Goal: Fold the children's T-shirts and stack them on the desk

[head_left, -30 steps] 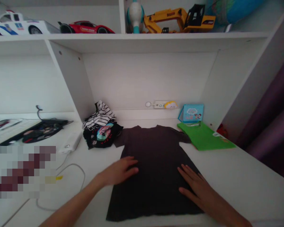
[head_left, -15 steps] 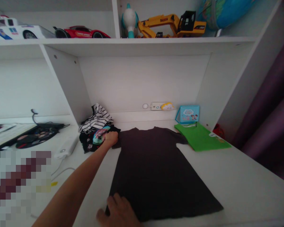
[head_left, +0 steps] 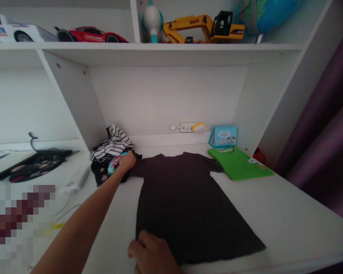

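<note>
A dark T-shirt (head_left: 185,205) lies spread on the white desk, its collar toward the back and its hem toward me. My left hand (head_left: 127,161) reaches out to the tip of its left sleeve, fingers closed on the cloth. Near me, my right hand (head_left: 154,251) is at the lower left edge of the shirt, with thumb and fingers curled together on the fabric. The left hem corner is hidden beneath that hand. Just behind my left hand sits a heap of clothes (head_left: 112,146), with black-and-white striped cloth on top and printed black cloth below.
A green folder (head_left: 246,167) touches the right sleeve, with a blue desk calendar (head_left: 224,136) behind it. A power strip (head_left: 74,179) with a cable lies at the left. Toys, including a yellow excavator (head_left: 205,28), stand on the shelf (head_left: 171,47) above.
My left hand has drawn the left sleeve slightly outward, so it lies straighter. My right hand has shifted right, and the shirt's lower left edge has moved inward. The view has turned slightly.
</note>
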The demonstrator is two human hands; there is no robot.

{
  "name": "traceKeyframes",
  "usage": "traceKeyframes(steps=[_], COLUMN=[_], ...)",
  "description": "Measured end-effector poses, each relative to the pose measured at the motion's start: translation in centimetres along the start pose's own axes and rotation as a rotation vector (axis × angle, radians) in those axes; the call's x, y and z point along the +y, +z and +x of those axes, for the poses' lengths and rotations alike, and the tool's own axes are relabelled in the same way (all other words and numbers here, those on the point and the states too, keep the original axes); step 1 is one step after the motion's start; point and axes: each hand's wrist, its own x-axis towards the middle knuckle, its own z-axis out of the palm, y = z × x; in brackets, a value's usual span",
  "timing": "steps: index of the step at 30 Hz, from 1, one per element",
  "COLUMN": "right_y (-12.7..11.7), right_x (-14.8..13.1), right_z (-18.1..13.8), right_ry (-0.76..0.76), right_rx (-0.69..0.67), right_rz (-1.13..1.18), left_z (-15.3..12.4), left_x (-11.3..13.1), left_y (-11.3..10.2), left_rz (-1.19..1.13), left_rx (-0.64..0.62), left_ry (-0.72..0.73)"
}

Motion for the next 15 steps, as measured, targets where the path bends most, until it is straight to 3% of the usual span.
traceKeyframes(steps=[4, 8, 11, 15], right_y=[-1.5, -2.6, -2.9, -2.7], right_x=[0.7, 1.7, 2.9, 4.8], right_z=[-0.6, -1.6, -2.6, -4.0], right_ry=[0.100, 0.210, 0.229, 0.277], right_rx=[0.045, 0.192, 0.250, 0.267], right_rz=[0.162, 0.295, 0.350, 0.310], left_z=[0.2, 0.7, 1.1, 1.5], left_x=[-0.5, 0.1, 2.4, 7.6], left_y=[-1.2, -3.1, -3.7, -2.8], left_rz=[-0.145, -0.275, -0.375, -0.491], left_rx=[0.079, 0.070, -0.013, -0.097], left_ry=[0.059, 0.150, 0.196, 0.221])
